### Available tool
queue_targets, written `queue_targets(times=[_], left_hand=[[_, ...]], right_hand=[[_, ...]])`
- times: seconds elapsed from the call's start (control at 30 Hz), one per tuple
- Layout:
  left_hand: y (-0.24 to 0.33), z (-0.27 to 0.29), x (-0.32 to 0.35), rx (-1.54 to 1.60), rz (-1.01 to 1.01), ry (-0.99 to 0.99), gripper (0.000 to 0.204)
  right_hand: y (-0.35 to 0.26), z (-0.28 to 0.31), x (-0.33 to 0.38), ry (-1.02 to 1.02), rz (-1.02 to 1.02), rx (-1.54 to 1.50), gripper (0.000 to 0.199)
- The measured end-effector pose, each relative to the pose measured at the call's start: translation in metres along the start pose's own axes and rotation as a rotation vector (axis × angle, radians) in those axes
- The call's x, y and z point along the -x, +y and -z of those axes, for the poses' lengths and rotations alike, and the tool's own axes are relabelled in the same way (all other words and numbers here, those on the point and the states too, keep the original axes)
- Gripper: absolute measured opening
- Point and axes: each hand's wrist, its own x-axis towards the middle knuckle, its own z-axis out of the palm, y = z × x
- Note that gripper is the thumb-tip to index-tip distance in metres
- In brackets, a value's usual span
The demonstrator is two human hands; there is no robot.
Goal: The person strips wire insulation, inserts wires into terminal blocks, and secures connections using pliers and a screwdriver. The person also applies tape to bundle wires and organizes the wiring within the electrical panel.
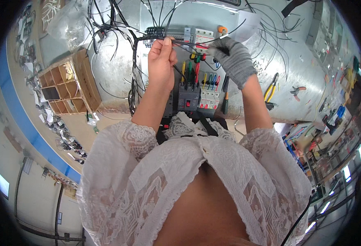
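Metal bench (293, 76); hands (161, 59) partly hide black wires (184, 42).

We see the left hand (161, 59), bare, pinching thin black wires (184, 42) between thumb and forefinger, and the right hand (234, 60), in a grey glove, with its fingertips at the same wires. Nearer the body we note a dark circuit breaker (188, 96) with a red switch, beside white breakers (209, 98). Toward the left of the metal counter (110, 69) we find a compartmented cardboard box (89, 82); toward the right, yellow-handled pliers (273, 85)
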Motion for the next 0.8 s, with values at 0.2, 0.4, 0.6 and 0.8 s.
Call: queue_targets(times=[0.2, 0.4, 0.6, 0.8], left_hand=[[-0.001, 0.003, 0.000, -0.047, 0.002, -0.019, 0.015], [0.004, 0.003, -0.001, 0.029, 0.077, -0.068, 0.014], [0.009, 0.011, -0.002, 0.085, 0.139, -0.100, 0.015], [0.006, 0.012, -0.002, 0.053, 0.125, -0.118, 0.016]], right_hand=[[0.008, 0.027, 0.006, 0.216, 0.196, 0.217, 0.013], [0.050, 0.028, -0.026, 0.070, 0.178, 0.123, 0.022], [0.038, 0.032, -0.025, 0.112, 0.130, 0.008, 0.020], [0.002, 0.013, -0.022, -0.109, 0.339, 0.062, 0.017]])
